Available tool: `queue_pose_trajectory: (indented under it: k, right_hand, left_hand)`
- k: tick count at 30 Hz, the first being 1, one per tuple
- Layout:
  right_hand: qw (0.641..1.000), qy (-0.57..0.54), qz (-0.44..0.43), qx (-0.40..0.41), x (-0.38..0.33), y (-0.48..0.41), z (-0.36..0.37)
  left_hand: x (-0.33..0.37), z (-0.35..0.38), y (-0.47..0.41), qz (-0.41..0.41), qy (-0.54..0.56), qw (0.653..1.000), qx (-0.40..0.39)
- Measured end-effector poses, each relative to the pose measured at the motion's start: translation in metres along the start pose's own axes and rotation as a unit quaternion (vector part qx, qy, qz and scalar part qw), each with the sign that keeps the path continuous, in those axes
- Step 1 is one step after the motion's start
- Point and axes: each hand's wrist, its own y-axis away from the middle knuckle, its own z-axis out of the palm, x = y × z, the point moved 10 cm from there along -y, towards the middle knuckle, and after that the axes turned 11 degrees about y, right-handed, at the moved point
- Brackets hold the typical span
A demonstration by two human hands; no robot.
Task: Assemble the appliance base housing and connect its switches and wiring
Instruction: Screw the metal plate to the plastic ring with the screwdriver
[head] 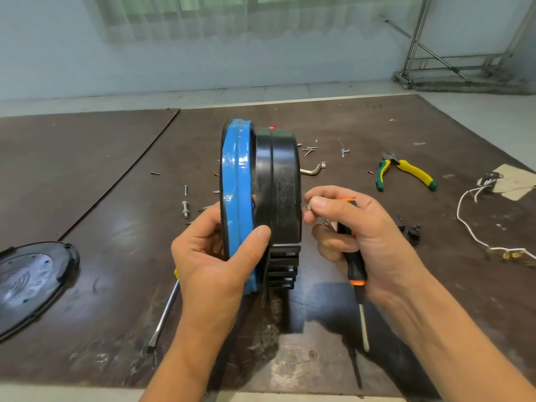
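Left hand (214, 256): fingers and thumb are curled round the near rim of the base housing (278, 184), with the thumb pressed across its blue half. The housing is held upright on edge over the middle of the table (87, 184), blue half to the left and black half to the right.

Right hand (362, 227): thumb and forefinger pinch a small screw (308, 206) just beside the black half. The lower fingers clamp an orange-and-black screwdriver (356, 265) against the palm, shaft pointing down.

Surrounding items:
- A flat-blade screwdriver (164, 314) lies under the left wrist, its handle mostly hidden.
- A black oval cover plate (29, 282) lies at the left edge. Its raised markings cannot be read.
- A bolt (185, 208) lies left of the housing; loose screws (310, 149) and a hex key (311, 169) lie beyond it.
- Green-and-yellow pliers (406, 172) lie far right.
- Small black switches (412, 230) lie just beside the right hand, with white wires (470, 227) and a paper tag (513, 181) farther right.

Clearance: bare board lies between the housing and the cover plate. A seam between two boards runs diagonally at far left. The table's near edge crosses under both forearms.
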Motion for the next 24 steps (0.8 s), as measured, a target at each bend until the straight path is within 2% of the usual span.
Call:
queue_pose_trajectory:
  k: [3,9,13,18,24]
  right_hand:
    - [1.0,0.0,0.0,0.002,0.001,0.0,0.001]
    - [0.998,-0.03,0.029,-0.046,0.004,0.004,0.009]
    - [0.997,-0.068,0.023,-0.038,0.007,0.005,0.014]
    - [0.995,-0.09,0.021,-0.041,0.012,0.006,0.02]
    - [0.995,-0.074,0.033,-0.05,0.018,0.008,0.02]
  left_hand:
    - [0.0,0.0,0.0,0.002,-0.003,1.0,-0.005]
    - [0.002,0.002,0.0,0.015,-0.013,1.0,-0.017]
    - [0.005,0.008,0.001,0.03,-0.033,0.998,-0.036]
    - [0.004,0.003,0.0,0.03,-0.022,0.999,-0.023]
    - [0.006,-0.002,-0.003,0.039,-0.017,0.999,-0.024]
